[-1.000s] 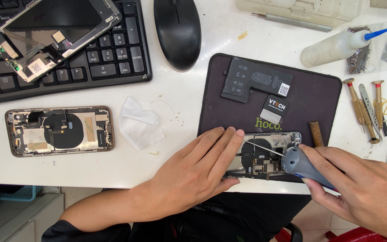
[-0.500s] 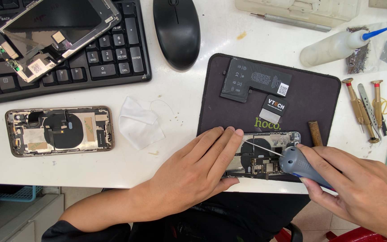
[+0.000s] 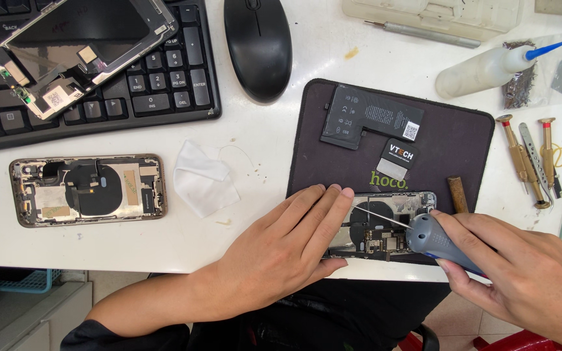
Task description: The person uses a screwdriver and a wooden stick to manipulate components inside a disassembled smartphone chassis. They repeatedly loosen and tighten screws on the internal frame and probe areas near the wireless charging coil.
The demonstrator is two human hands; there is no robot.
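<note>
An opened phone body [image 3: 391,224] lies on the near edge of a dark work mat [image 3: 463,149]. My left hand [image 3: 281,250] rests flat over its left half, fingers pressing it down. My right hand [image 3: 521,273] grips a grey-handled screwdriver [image 3: 434,239]; its thin shaft points left into the phone's inside, near my left fingertips. A black L-shaped battery [image 3: 365,117] lies on the far part of the mat.
A second opened phone body [image 3: 87,190] and a white wipe [image 3: 203,179] lie left. A black keyboard [image 3: 144,84] carries a detached screen [image 3: 79,45]. A mouse [image 3: 258,45], a squeeze bottle [image 3: 489,68] and small screwdrivers [image 3: 531,159] lie nearby.
None of the objects has shifted; my right hand and the screwdriver have only turned or nudged very slightly at the phone.
</note>
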